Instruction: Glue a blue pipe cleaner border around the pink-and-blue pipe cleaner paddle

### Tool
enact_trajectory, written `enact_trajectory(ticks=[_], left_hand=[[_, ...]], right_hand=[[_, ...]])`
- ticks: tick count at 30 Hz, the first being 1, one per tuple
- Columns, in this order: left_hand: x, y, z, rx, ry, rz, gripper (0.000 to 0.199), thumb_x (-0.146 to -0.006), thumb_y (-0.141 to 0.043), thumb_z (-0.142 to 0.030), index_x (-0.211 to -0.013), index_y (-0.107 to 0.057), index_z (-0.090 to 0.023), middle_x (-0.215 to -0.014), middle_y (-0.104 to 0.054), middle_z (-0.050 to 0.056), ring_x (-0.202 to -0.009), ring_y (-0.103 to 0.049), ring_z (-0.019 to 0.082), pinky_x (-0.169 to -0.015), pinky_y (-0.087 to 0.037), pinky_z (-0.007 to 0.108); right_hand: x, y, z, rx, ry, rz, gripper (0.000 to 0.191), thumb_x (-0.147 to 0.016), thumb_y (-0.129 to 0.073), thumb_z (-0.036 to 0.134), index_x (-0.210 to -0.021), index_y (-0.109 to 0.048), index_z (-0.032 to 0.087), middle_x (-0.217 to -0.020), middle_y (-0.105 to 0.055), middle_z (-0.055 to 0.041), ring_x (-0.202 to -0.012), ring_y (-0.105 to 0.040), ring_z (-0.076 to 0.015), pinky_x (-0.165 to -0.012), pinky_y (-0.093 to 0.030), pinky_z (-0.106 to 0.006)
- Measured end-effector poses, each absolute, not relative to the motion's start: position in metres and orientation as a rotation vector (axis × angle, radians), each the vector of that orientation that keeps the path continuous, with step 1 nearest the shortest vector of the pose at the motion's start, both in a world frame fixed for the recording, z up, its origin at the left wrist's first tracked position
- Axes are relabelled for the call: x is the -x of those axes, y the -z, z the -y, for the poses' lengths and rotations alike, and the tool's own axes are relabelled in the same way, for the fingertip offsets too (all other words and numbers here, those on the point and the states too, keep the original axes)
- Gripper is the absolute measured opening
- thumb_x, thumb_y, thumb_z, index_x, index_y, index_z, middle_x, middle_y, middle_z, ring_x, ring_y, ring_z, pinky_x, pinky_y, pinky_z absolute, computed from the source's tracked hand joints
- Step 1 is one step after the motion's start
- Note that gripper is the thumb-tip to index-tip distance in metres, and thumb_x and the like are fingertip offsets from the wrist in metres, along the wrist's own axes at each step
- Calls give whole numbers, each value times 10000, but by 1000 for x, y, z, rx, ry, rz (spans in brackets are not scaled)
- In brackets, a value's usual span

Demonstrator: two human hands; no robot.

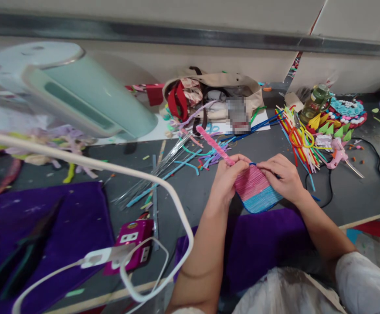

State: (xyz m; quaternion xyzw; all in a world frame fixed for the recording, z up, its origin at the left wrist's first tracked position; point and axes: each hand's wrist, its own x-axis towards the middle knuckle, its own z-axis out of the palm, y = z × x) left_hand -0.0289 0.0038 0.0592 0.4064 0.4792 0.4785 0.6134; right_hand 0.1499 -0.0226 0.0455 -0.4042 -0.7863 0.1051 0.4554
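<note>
A flat panel of pipe cleaners (263,201), pink above and light blue below with a dark blue border, is held up between my hands. My left hand (229,176) pinches its upper left corner, fingers closed. From behind that hand a fuzzy pink strip (213,143) sticks out up and to the left; whether it is joined to the panel I cannot tell. My right hand (283,174) has its fingertips closed at the top edge, where a short bit of dark blue pipe cleaner (252,164) shows between the hands.
Bundled pipe cleaners (296,137), a pink glue gun (338,155) and a bottle (317,102) lie or stand to the right. A canvas bag (252,87) is behind. A white cable (137,174) arches across the left, near a lamp-like green device (98,87), a power strip (140,233) and pliers (29,248).
</note>
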Motion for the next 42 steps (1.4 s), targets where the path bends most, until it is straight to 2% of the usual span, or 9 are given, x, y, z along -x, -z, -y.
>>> enact_trajectory(ticks=[9,15,20,27,37,42], left_hand=[[29,-59,-5,-931,-1118,-1089,124,-543,-710,-294,-585,-679,-181,-510,-541,-28,-480,-422,94,-486,-273,221],[30,-59,-4,-931,-1103,-1101,129,-543,-703,-302,-593,-679,-185,-510,-544,-29,-481,-427,96,-478,-272,223],[30,-57,-5,-917,-1111,-1106,129,-542,-705,-302,-595,-678,-188,-514,-547,-29,-472,-424,94,-472,-262,223],[33,-59,-6,-858,-1143,-1109,122,-541,-701,-287,-601,-669,-187,-504,-543,-34,-453,-426,87,-461,-277,222],[32,-58,-9,-763,-1197,-1100,141,-501,-712,-270,-598,-671,-176,-516,-547,-31,-473,-433,82,-471,-293,213],[29,-56,-14,-664,-1238,-1064,146,-458,-712,-256,-566,-670,-166,-498,-534,-37,-459,-417,71,-459,-288,201]], right_hand=[[-149,-41,21,980,-437,1800,214,-981,-620,176,-1030,-806,270,-868,-729,-29,-842,-667,-169,-755,-556,-325],[-147,-34,20,1083,-644,1677,147,-941,-664,243,-1050,-763,232,-921,-749,-31,-796,-681,-154,-674,-557,-277],[-145,-31,18,1134,-716,1577,83,-906,-699,280,-955,-726,218,-858,-741,-15,-749,-684,-149,-656,-561,-265],[-150,-41,19,1070,-579,1671,62,-922,-684,216,-883,-731,221,-831,-723,-15,-747,-662,-151,-654,-539,-272],[-149,-42,20,1007,-355,1816,193,-947,-627,117,-978,-780,231,-888,-757,-49,-864,-699,-185,-793,-569,-337],[-150,-41,19,1016,-343,1827,228,-946,-618,129,-1022,-794,254,-946,-785,-52,-909,-723,-190,-835,-590,-350]])
